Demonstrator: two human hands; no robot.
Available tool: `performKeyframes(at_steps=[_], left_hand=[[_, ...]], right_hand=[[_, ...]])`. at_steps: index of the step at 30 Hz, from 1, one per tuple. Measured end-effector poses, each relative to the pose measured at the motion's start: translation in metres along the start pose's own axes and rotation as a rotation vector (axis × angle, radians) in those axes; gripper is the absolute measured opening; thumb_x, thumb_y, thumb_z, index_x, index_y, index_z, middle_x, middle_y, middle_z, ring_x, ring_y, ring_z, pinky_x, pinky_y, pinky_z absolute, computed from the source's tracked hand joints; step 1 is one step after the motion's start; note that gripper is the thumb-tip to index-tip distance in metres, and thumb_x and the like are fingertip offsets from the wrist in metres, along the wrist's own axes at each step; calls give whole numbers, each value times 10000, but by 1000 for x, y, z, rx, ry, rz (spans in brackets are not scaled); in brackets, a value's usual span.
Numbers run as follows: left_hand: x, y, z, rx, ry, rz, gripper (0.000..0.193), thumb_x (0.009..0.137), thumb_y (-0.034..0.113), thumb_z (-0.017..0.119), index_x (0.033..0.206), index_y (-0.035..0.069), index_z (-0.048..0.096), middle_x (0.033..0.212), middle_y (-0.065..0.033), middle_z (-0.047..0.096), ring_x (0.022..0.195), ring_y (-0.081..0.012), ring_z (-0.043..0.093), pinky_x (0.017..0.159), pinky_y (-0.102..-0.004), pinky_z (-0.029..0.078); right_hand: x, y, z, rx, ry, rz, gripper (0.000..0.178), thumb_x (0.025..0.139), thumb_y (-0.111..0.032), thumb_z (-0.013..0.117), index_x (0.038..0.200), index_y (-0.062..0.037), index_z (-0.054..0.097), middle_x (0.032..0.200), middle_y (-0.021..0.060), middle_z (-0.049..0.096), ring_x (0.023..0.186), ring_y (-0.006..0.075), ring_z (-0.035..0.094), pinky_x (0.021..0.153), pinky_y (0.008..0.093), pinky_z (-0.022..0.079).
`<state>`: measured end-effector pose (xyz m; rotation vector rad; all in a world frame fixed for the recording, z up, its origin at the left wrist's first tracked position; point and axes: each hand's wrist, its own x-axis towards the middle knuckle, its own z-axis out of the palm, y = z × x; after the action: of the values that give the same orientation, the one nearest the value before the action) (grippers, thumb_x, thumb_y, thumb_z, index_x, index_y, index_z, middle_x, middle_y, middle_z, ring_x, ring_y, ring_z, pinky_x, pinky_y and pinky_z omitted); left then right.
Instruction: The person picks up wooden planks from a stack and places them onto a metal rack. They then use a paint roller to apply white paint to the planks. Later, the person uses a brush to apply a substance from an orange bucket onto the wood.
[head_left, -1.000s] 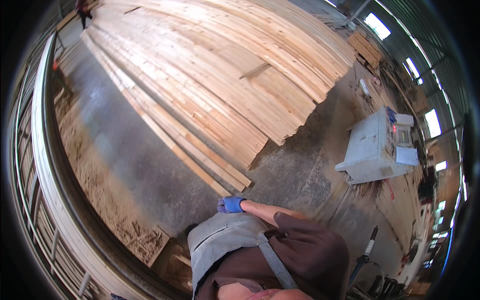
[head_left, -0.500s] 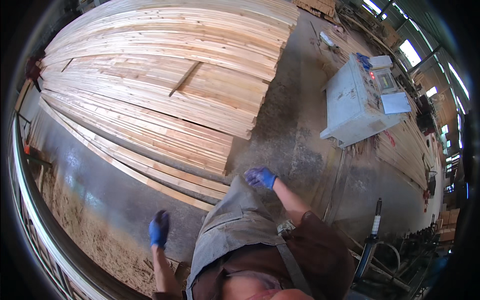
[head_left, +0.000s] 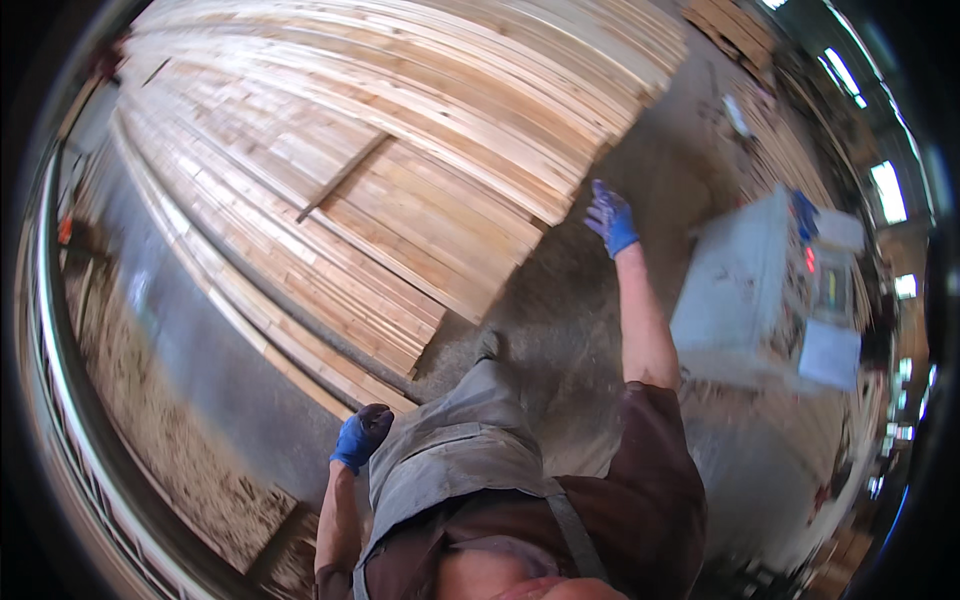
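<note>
While both gloved hands' fingers hang loose and empty, the plank stack [head_left: 400, 170] looms beside a grey machine [head_left: 745, 290].

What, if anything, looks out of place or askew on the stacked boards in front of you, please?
One thin dark strip lies diagonally across the top of the board stack, at an angle to the boards. The stack's near ends step unevenly rather than flush. Sawdust litters the floor. Both gloved hands, left hand and right hand, are empty.
</note>
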<state>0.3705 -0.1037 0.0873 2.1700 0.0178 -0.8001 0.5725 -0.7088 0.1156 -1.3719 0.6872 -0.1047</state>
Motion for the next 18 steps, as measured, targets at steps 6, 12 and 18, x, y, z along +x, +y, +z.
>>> performKeyframes(at_steps=[6,12,18], left_hand=[[5,11,10,-198,146,-161,318,928,313,595,1035,26,684,937,-128,718,858,-194,680,783,-330,519],[44,-4,48,-616,118,-325,319,951,281,582,1054,-8,672,834,-78,698,781,-139,648,715,-282,513],[145,34,41,-673,36,-183,380,944,323,570,973,-41,674,814,-92,693,727,-154,634,693,-298,511]], right_hand=[[71,12,10,-148,-48,180,728,866,-498,658,1452,-155,395,1488,96,363,1353,357,366,1060,522,357],[63,43,-6,-326,3,159,550,876,-472,657,1331,-200,511,1358,34,539,1302,301,452,972,576,409],[89,-75,-42,-110,182,-79,669,908,-403,655,1450,-125,377,1351,77,535,1234,294,516,971,526,446]])
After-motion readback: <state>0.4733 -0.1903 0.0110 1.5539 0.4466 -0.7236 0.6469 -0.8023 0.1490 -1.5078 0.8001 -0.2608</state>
